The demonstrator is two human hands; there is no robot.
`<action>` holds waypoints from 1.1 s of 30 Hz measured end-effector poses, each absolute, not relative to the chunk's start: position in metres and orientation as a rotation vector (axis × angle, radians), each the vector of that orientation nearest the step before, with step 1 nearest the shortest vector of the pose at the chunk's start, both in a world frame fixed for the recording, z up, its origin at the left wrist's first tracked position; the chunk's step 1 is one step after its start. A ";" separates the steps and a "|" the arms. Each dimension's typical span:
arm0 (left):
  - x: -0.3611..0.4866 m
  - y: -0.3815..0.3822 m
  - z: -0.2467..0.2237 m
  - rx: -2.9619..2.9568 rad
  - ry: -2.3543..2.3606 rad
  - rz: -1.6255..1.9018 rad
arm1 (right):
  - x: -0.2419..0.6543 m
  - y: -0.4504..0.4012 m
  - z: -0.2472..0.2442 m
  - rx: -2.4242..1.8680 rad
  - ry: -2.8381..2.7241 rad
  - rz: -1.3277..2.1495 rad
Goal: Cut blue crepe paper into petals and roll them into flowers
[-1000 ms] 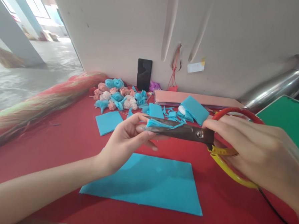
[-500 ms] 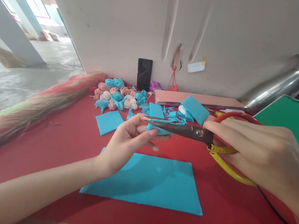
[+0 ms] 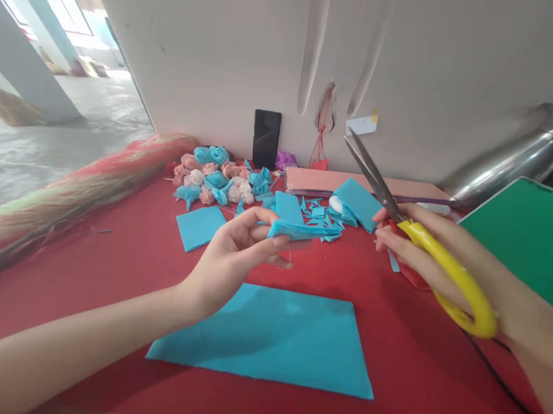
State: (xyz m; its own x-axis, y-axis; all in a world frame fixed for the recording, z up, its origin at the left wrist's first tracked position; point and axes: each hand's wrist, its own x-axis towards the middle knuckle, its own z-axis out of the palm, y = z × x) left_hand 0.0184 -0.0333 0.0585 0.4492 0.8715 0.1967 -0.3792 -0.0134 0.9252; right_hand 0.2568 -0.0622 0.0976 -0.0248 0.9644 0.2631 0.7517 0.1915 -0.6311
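Between the thumb and fingers of my left hand (image 3: 244, 245) is a small folded piece of blue crepe paper (image 3: 305, 231), held level above the table. My right hand (image 3: 445, 259) grips scissors (image 3: 458, 275) with yellow and red handles, off to the right of the paper. Their blades point up and away, slightly apart. Below my left hand a large blue paper sheet (image 3: 274, 343) lies flat. A smaller blue square (image 3: 200, 228) rests behind my left wrist. Cut blue scraps (image 3: 317, 212) lie beyond the held paper.
Paper roses (image 3: 217, 179) in pink, white and blue are heaped at the back left. A black phone (image 3: 266, 138) leans on the wall. A pack of pink paper (image 3: 365, 184), a green board (image 3: 520, 238) and a metal cylinder (image 3: 501, 163) stand toward the right. Long fringe (image 3: 73, 190) lines the left edge.
The scissors have left the folded paper, moving right, and their blades have swung upward. My left hand keeps the paper in nearly the same place.
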 end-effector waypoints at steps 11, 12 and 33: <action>0.023 -0.043 0.056 1.564 0.531 1.036 | 0.210 -0.068 0.079 -1.179 -1.174 1.226; 0.024 -0.044 0.055 1.590 0.547 1.026 | 0.210 -0.070 0.078 -1.192 -1.187 1.206; 0.025 -0.046 0.060 1.738 0.644 0.632 | 0.213 -0.077 0.082 -1.200 -1.601 1.142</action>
